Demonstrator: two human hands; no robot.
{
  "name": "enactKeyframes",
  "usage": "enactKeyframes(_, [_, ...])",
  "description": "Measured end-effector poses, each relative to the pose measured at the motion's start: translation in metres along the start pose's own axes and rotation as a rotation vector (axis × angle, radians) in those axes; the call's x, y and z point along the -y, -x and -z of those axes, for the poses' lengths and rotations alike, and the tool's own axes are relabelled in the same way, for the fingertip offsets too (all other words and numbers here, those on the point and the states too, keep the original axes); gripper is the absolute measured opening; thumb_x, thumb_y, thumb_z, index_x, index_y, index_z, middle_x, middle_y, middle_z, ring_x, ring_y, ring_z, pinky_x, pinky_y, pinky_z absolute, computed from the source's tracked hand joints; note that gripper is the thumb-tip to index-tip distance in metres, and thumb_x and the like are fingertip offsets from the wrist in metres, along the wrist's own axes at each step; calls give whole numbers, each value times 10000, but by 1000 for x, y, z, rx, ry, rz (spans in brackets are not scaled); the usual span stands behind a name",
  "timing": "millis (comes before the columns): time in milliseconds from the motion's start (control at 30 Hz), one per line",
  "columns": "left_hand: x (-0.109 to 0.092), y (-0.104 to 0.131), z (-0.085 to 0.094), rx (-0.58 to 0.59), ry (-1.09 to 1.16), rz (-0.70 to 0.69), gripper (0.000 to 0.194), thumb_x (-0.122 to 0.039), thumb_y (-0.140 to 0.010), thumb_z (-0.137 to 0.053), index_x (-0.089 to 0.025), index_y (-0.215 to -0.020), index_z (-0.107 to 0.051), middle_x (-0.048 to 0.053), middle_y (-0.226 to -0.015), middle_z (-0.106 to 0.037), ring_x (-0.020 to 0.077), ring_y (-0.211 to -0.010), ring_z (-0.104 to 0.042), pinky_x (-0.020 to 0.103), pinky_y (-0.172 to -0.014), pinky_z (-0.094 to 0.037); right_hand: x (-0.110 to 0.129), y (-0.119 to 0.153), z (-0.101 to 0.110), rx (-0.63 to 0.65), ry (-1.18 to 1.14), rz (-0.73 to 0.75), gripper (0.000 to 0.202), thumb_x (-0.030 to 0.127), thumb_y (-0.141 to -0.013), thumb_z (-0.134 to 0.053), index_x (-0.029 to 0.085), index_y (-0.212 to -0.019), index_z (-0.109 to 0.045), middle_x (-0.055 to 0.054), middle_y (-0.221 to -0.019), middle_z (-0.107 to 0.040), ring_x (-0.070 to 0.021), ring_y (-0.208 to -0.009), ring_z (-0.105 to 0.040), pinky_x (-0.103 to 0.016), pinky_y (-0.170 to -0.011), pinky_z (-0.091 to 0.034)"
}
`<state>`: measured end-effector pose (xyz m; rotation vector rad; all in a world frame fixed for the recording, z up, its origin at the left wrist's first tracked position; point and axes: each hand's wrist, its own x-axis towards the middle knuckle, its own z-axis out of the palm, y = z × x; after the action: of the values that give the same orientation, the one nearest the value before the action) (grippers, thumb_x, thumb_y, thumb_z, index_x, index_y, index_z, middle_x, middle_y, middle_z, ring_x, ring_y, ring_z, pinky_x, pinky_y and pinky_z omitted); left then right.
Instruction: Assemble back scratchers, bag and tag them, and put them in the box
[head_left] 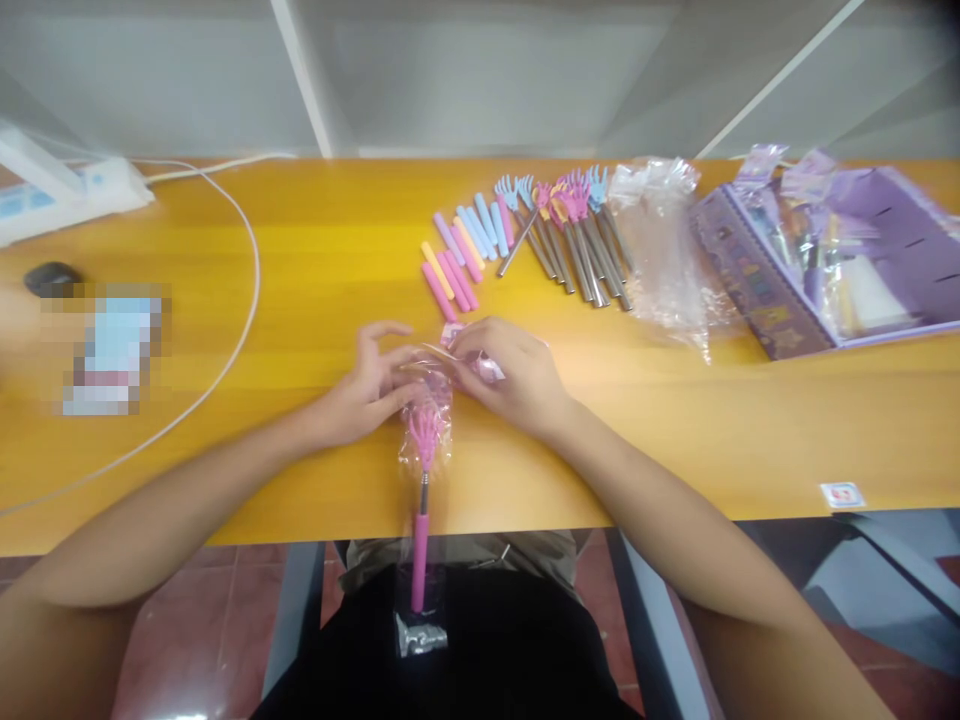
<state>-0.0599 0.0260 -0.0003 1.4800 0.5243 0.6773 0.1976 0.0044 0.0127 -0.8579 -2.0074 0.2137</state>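
Observation:
A pink back scratcher (421,560) with a hand-shaped head lies inside a clear plastic bag (409,490), which hangs over the table's front edge. My left hand (367,390) pinches the bag's top end, its index finger raised. Beside it my right hand (514,375) has its fingers closed at the same end, around crumpled clear film and a small pink-and-white card (451,334). Behind my hands lie several loose handle sleeves (450,280) in pink, blue, yellow and purple. Several metal rods with coloured hand-shaped heads (577,230) are gathered to their right.
Clear plastic bags (660,240) are piled near a purple box (795,335) holding packaged items at the right. A white cable (255,260), a black mouse (52,279) and a pixelated object (120,345) are at the left. A small card (842,495) lies near the front edge.

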Motion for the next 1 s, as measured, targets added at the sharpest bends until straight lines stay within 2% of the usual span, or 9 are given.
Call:
enactKeyframes(133, [-2,1,1,41,-139,15,242,-316,-1135,-640,-247,-1367,-624,127,-1412,-704,232,-1184,-777,360,-967,-652,0,-1,1,22,5,-21,59,183,-1070,-687,234,-1062,-659,-53,-981,-746,-192,-894,-720,-337,-798,-586])
enactKeyframes(200, [-5,0,2,41,-160,40,276,-314,-1134,-639,-226,-1395,-653,145,-1419,-709,249,-1236,-761,392,-1043,-639,1,-1,1,22,5,-31,50,191,-1072,-689,233,-1064,-662,-51,-981,-746,-189,-887,-714,-337,-797,-582])
enactKeyframes(400, [-9,-1,1,7,-129,23,422,-353,-1112,-673,-275,-1524,-626,147,-1441,-729,266,-1267,-751,418,-1086,-630,3,-1,4,-5,1,-79,44,200,-1091,-655,235,-1064,-659,-45,-987,-747,-168,-836,-689,-319,-746,-569])
enactKeyframes(533, [-14,-5,5,61,-361,-73,260,-326,-1124,-623,-293,-1312,-800,112,-1390,-760,284,-1354,-700,489,-1206,-547,2,0,2,12,-2,-90,38,219,-1093,-660,237,-1059,-656,-46,-975,-741,-169,-830,-684,-325,-743,-565])
enactKeyframes(600, [-16,-6,6,82,-421,-87,241,-314,-1121,-621,-274,-1247,-822,115,-1363,-770,289,-1351,-696,502,-1221,-526,2,1,0,23,0,-89,34,224,-1089,-670,236,-1060,-656,-45,-968,-737,-170,-826,-682,-328,-748,-564])
enactKeyframes(700, [-15,-4,4,31,-341,-32,275,-332,-1116,-643,-246,-1354,-751,130,-1365,-763,280,-1306,-720,478,-1180,-561,4,0,0,14,11,-93,40,219,-1087,-673,237,-1057,-653,-41,-971,-740,-166,-827,-684,-325,-745,-561])
enactKeyframes(833, [-8,1,1,15,-171,74,389,-314,-1128,-629,-238,-1509,-605,142,-1388,-736,241,-1185,-770,403,-1044,-629,9,-3,6,-103,41,-117,81,204,-1081,-681,237,-1028,-631,-15,-926,-731,-143,-767,-659,-312,-715,-544])
enactKeyframes(900, [-6,2,1,-2,-138,101,420,-294,-1119,-642,-244,-1528,-561,151,-1444,-701,232,-1169,-775,358,-961,-643,10,-4,9,-144,51,-132,92,218,-1081,-685,238,-1015,-624,-10,-900,-725,-143,-742,-651,-320,-705,-542])
enactKeyframes(1000, [-4,3,2,-45,-114,130,423,-282,-1102,-668,-256,-1503,-536,149,-1498,-659,215,-1120,-781,309,-850,-644,10,-3,10,-120,43,-110,83,242,-1085,-678,244,-1017,-631,-10,-884,-723,-153,-736,-657,-331,-698,-551])
